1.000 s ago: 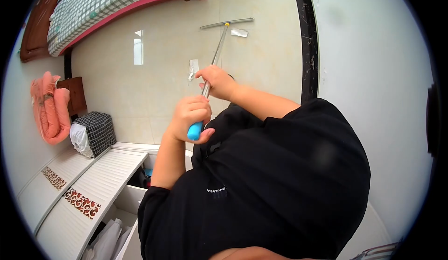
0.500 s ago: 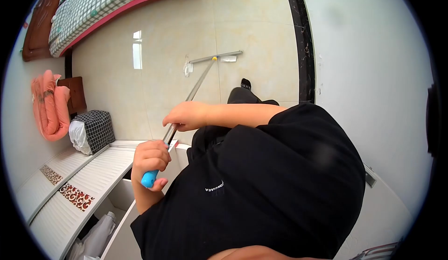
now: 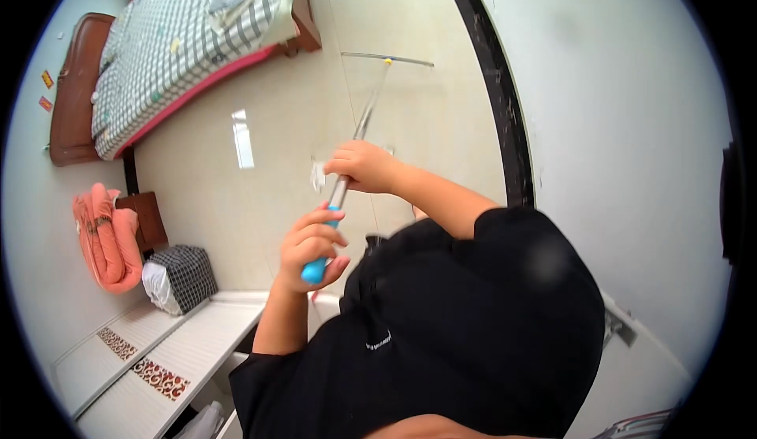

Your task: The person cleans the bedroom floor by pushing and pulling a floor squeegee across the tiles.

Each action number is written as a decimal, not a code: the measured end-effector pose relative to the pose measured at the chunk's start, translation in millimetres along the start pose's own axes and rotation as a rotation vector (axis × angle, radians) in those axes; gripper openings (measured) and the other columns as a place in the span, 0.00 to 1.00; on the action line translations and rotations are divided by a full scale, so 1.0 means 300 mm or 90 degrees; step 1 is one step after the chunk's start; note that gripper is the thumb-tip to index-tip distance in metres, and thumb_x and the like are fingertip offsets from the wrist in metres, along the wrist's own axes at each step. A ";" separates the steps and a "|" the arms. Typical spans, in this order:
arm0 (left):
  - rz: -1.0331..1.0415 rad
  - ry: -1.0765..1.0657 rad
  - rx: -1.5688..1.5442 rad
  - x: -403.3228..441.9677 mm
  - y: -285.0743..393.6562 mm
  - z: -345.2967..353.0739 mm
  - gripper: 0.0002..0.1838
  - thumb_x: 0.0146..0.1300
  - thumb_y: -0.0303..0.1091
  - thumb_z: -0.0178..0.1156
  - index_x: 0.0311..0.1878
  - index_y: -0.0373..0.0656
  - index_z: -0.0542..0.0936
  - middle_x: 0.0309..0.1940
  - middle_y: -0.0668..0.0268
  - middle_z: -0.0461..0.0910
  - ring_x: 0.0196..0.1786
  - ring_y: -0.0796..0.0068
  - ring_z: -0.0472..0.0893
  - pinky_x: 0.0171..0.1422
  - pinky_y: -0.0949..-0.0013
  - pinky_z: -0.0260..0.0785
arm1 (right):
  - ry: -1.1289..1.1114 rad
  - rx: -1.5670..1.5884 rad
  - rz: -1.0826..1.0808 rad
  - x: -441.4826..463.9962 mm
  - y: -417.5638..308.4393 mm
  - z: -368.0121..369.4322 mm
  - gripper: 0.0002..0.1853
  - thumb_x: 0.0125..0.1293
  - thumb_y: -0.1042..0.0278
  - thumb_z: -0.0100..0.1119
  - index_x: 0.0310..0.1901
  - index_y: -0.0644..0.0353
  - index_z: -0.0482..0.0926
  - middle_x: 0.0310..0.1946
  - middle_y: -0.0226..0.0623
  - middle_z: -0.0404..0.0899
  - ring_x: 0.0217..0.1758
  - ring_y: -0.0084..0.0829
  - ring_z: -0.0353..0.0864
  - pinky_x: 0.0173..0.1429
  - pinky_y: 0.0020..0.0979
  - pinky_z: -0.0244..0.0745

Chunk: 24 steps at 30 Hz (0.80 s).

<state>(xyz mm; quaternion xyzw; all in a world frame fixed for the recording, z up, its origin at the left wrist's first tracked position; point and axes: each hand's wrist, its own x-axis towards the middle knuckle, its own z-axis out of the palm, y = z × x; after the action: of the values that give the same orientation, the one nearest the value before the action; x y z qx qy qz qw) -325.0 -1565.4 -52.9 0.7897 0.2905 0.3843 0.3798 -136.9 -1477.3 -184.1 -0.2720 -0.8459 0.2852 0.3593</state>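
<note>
A long metal pole (image 3: pixel 366 116) with a blue grip (image 3: pixel 314 270) slants up and away over the tiled floor. Its flat, wide head (image 3: pixel 410 61), with a yellow joint, lies on the tiles beyond the bed's corner. My left hand (image 3: pixel 310 246) is wrapped round the blue grip at the near end. Further up, my right hand (image 3: pixel 363 165) closes round the metal shaft. Just left of my right hand, a crumpled white scrap (image 3: pixel 318 175) lies on the floor; another pale piece is mostly hidden behind that hand.
A bed with a checked cover (image 3: pixel 189 53) stands at the upper left. Below it are a folded pink quilt (image 3: pixel 106 238), a checked bag (image 3: pixel 188 277) and white cabinets (image 3: pixel 169 352). A white wall (image 3: pixel 599 124) with a dark skirting (image 3: pixel 497 84) runs along the right.
Both hands have moved up and right with the pole, and its head now lies further away, beyond the white scraps. The view has shifted, showing more of the bed.
</note>
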 end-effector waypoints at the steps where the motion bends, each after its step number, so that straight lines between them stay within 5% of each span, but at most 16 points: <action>1: -0.019 0.006 0.041 0.047 -0.052 0.039 0.11 0.52 0.25 0.69 0.26 0.45 0.73 0.36 0.65 0.84 0.58 0.52 0.80 0.67 0.49 0.68 | 0.014 -0.007 0.047 -0.012 0.081 -0.028 0.16 0.49 0.76 0.68 0.40 0.50 0.77 0.34 0.31 0.78 0.43 0.40 0.78 0.47 0.41 0.74; 7: -0.178 0.063 0.060 0.285 -0.398 0.277 0.10 0.56 0.29 0.71 0.34 0.43 0.77 0.54 0.58 0.82 0.65 0.52 0.76 0.66 0.56 0.69 | 0.086 -0.074 0.116 -0.071 0.551 -0.148 0.14 0.48 0.81 0.66 0.37 0.54 0.78 0.34 0.35 0.78 0.46 0.45 0.76 0.50 0.42 0.74; 10: -0.234 0.021 0.053 0.364 -0.507 0.342 0.10 0.57 0.28 0.70 0.37 0.43 0.77 0.54 0.60 0.82 0.67 0.55 0.74 0.67 0.58 0.69 | 0.019 -0.081 0.250 -0.116 0.672 -0.191 0.15 0.51 0.85 0.60 0.39 0.54 0.78 0.37 0.35 0.78 0.46 0.43 0.77 0.60 0.42 0.72; 12: -0.226 -0.001 0.075 0.398 -0.564 0.358 0.10 0.57 0.28 0.70 0.36 0.44 0.76 0.53 0.60 0.83 0.67 0.54 0.75 0.64 0.58 0.71 | 0.013 -0.085 0.250 -0.144 0.737 -0.194 0.15 0.52 0.84 0.61 0.39 0.53 0.79 0.39 0.35 0.78 0.48 0.43 0.77 0.57 0.42 0.74; 14: -0.138 -0.083 0.096 0.396 -0.603 0.353 0.09 0.57 0.26 0.68 0.36 0.44 0.76 0.51 0.60 0.83 0.64 0.54 0.78 0.62 0.58 0.72 | 0.026 -0.091 0.269 -0.188 0.759 -0.157 0.14 0.52 0.84 0.61 0.39 0.53 0.80 0.39 0.34 0.78 0.49 0.43 0.76 0.55 0.43 0.74; 24: -0.095 -0.190 0.181 0.307 -0.468 0.335 0.11 0.50 0.28 0.68 0.31 0.49 0.74 0.45 0.71 0.84 0.57 0.59 0.83 0.43 0.63 0.78 | 0.113 -0.070 0.269 -0.293 0.560 -0.078 0.12 0.54 0.81 0.60 0.39 0.54 0.80 0.36 0.35 0.78 0.46 0.45 0.74 0.52 0.41 0.73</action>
<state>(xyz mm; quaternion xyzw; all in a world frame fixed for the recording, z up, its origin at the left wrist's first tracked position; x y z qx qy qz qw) -216.0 -1457.9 -174.8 0.8596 0.3400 0.1893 0.3310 -24.1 -1413.1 -324.3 -0.4861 -0.7496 0.2827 0.3489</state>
